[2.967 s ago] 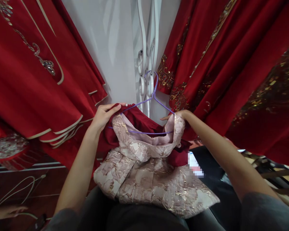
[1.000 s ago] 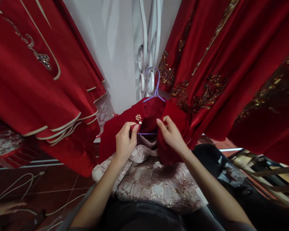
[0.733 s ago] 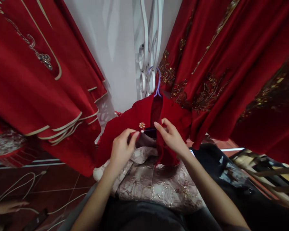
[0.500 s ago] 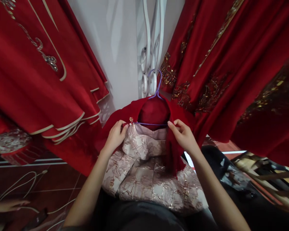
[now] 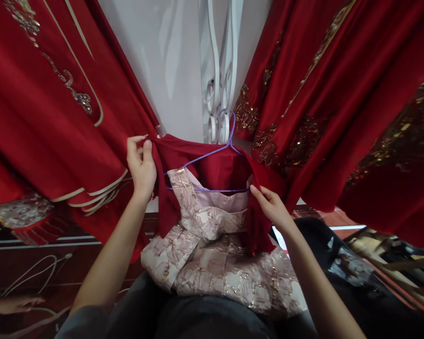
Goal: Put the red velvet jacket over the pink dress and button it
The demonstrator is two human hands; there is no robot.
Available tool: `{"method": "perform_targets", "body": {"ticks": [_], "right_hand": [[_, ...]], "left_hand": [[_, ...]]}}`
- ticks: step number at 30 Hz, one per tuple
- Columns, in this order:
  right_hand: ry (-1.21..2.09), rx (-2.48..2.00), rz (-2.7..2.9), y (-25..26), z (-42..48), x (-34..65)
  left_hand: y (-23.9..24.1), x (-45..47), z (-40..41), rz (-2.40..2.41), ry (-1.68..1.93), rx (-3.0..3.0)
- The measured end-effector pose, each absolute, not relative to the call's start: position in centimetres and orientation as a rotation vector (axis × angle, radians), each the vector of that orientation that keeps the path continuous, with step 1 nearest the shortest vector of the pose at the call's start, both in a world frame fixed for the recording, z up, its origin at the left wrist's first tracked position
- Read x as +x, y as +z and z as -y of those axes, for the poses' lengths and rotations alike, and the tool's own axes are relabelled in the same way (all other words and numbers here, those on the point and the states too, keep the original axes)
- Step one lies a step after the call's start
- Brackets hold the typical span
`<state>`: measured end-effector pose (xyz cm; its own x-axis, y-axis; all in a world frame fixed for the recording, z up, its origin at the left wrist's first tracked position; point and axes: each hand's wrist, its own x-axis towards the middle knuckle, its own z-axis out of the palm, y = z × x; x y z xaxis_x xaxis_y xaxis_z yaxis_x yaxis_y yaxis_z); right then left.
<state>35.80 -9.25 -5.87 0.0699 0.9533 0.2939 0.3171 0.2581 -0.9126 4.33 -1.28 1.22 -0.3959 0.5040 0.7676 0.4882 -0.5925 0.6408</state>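
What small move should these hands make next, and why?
Perhaps the left hand should draw its edge of the red shawl inward over the left strap of the brocade dress: that strap shows uncovered on the purple hanger, while the right hand holds the other edge over the dress's right shoulder.

The left hand is farther out and higher now, well apart from the right hand — it draws the red cloth aside, so the purple hanger's left arm and the brocade dress's left strap, covered before, show again.
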Motion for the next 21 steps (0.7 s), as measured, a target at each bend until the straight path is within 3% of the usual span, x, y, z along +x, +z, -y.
{"method": "perform_targets", "body": {"ticks": [3,8,11,15,21], "right_hand": [[0.776,-1.228,1.519,-6.0,9.5,35.2],[0.774,-1.22,1.549,-6.0,9.9,35.1],[0.757,-1.218,1.577,-5.8,10.2,35.0],[0.7,-1.206,1.632,-5.8,10.4,34.2],[0.931,-1.058,1.612,-5.6,11.2,31.8]], "left_hand": [[0.9,5.0,4.9,-1.586,2.172,1.964],[-2.3,5.4,7.4,-1.675,0.975,2.877],[-3.6,6.0,7.0,-1.559,0.534,2.991],[-4.2,7.7,6.7,-1.462,0.489,2.861],[-5.8,12.2,8.2,-0.949,0.925,2.143]]}}
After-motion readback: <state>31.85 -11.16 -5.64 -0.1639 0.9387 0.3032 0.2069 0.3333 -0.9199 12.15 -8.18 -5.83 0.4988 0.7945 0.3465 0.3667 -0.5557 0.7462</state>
